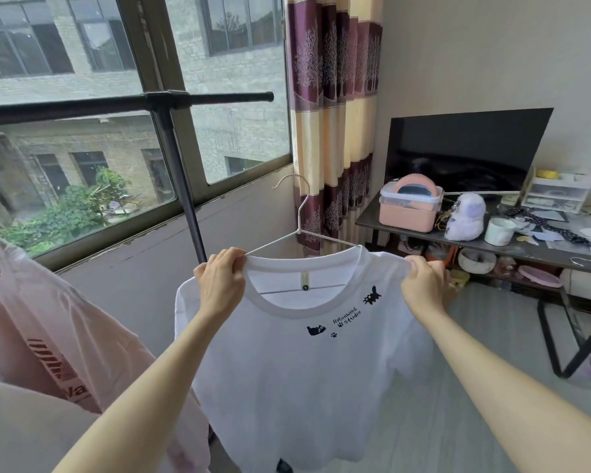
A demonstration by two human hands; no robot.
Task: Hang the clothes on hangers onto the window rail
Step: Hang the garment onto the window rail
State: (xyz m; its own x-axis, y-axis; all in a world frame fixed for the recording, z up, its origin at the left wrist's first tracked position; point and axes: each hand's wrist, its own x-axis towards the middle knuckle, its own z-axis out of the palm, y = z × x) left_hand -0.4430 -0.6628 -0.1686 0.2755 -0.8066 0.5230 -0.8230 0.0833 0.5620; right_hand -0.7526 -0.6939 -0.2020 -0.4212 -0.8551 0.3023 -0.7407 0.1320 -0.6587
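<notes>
**Both arms extended, hands gripped at shoulder height**

Both bare forearms are raised and stretched forward from the bottom corners of the frame, converging slightly toward the centre. The left hand [220, 283] is seen from the back, fingers curled over and pinched at the top, wrist roughly straight. The right hand [425, 288] is held at about the same height, fingers curled tight, thumb side turned inward, wrist bent slightly. A white t-shirt [304, 370] is gripped at its shoulders by both hands. The hands are kept well apart.
</notes>
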